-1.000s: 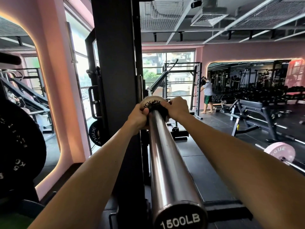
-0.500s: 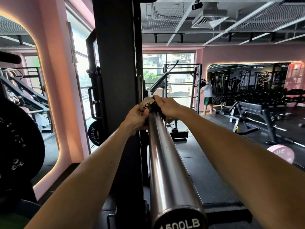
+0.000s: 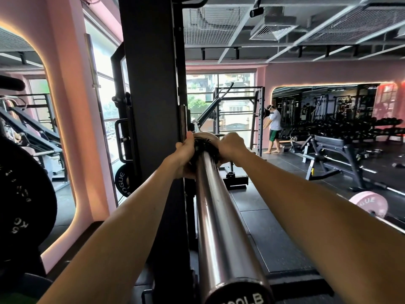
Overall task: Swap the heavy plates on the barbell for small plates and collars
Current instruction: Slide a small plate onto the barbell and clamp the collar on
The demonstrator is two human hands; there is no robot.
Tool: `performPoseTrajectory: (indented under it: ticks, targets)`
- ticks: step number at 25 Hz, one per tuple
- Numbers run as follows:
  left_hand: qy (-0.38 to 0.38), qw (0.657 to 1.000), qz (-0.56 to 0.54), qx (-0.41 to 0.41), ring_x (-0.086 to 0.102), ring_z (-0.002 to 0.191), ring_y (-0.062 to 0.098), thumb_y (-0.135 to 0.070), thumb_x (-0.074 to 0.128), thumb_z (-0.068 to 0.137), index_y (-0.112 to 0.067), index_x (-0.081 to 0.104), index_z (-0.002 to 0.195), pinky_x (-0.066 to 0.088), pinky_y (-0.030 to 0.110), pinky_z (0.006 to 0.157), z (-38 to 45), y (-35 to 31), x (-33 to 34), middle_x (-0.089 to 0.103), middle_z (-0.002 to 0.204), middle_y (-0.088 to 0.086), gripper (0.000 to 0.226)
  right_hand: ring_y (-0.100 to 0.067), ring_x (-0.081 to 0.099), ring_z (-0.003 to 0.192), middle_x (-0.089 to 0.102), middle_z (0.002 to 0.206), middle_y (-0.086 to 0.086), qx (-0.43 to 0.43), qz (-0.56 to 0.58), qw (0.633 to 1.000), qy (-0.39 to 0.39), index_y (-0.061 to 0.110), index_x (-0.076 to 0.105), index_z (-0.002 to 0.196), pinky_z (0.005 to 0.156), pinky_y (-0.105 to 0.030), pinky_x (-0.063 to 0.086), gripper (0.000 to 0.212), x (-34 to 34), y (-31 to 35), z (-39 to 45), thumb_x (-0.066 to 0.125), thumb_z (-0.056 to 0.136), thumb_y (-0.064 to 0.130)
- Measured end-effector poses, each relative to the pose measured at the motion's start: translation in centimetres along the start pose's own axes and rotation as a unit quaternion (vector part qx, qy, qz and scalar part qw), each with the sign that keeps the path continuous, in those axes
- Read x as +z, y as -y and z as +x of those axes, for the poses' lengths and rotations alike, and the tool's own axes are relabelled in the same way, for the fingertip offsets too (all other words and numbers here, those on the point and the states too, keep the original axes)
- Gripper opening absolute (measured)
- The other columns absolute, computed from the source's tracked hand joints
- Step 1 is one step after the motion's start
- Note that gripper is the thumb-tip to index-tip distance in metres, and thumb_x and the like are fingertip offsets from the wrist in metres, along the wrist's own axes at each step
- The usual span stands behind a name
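A chrome barbell sleeve [image 3: 221, 227] runs away from me, its end cap at the bottom of the view. At its far end a small pale plate [image 3: 206, 135] sits against the rack. A black collar [image 3: 206, 148] is on the sleeve right in front of that plate. My left hand [image 3: 185, 154] grips the collar from the left, and my right hand [image 3: 231, 144] grips it from the right. Most of the collar is hidden by my fingers.
The black rack upright [image 3: 151, 95] stands just left of the sleeve. A large black plate [image 3: 24, 194] hangs at the far left, and a smaller black plate [image 3: 123, 179] hangs behind the upright. A pink plate [image 3: 370, 204] lies low right. A bench [image 3: 335, 154] and a person [image 3: 274, 130] are beyond.
My right hand has shifted from over the top of the collar to its right side. Both hands stay on the collar at the plate.
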State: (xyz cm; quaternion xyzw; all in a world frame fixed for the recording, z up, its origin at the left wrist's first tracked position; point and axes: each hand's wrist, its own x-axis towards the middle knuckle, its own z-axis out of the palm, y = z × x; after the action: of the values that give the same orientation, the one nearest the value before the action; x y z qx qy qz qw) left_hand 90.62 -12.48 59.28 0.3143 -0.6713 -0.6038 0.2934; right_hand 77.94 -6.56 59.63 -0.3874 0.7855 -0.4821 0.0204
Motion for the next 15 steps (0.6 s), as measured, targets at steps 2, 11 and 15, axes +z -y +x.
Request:
performPoseTrajectory:
  ticks: [2, 11, 15]
  targets:
    - [-0.017, 1.0, 0.006, -0.003, 0.053, 0.072, 0.019, -0.066, 0.034, 0.094, -0.017, 0.015, 0.148, 0.048, 0.032, 0.04, 0.3, 0.0, 0.4, 0.044, 0.104, 0.003, 0.075, -0.035, 0.071, 0.075, 0.068, 0.096, -0.022, 0.059, 0.048, 0.997, 0.028, 0.002, 0.057, 0.082, 0.063, -0.046, 0.061, 0.019, 0.5, -0.8, 0.0, 0.059, 0.091, 0.019]
    - [-0.064, 0.996, -0.049, 0.036, 0.058, 0.067, 0.02, -0.041, 0.059, 0.091, -0.002, 0.037, 0.138, 0.044, 0.023, 0.031, 1.4, 0.5, 0.3, 0.055, 0.093, 0.01, 0.065, -0.024, 0.063, 0.053, 0.065, 0.083, -0.015, 0.056, 0.089, 0.994, 0.018, 0.009, 0.053, 0.074, 0.039, -0.025, 0.05, 0.024, 0.6, -0.4, -0.9, 0.052, 0.095, 0.021]
    - [-0.036, 0.998, -0.031, 0.039, 0.062, 0.07, 0.02, -0.049, 0.055, 0.093, -0.004, 0.043, 0.131, 0.047, 0.023, 0.035, 1.4, 1.3, -0.3, 0.06, 0.107, 0.017, 0.06, -0.022, 0.061, 0.053, 0.063, 0.079, -0.012, 0.046, 0.069, 0.996, 0.02, 0.004, 0.057, 0.09, 0.039, -0.021, 0.047, 0.035, 0.6, -0.6, -1.6, 0.049, 0.097, 0.037]
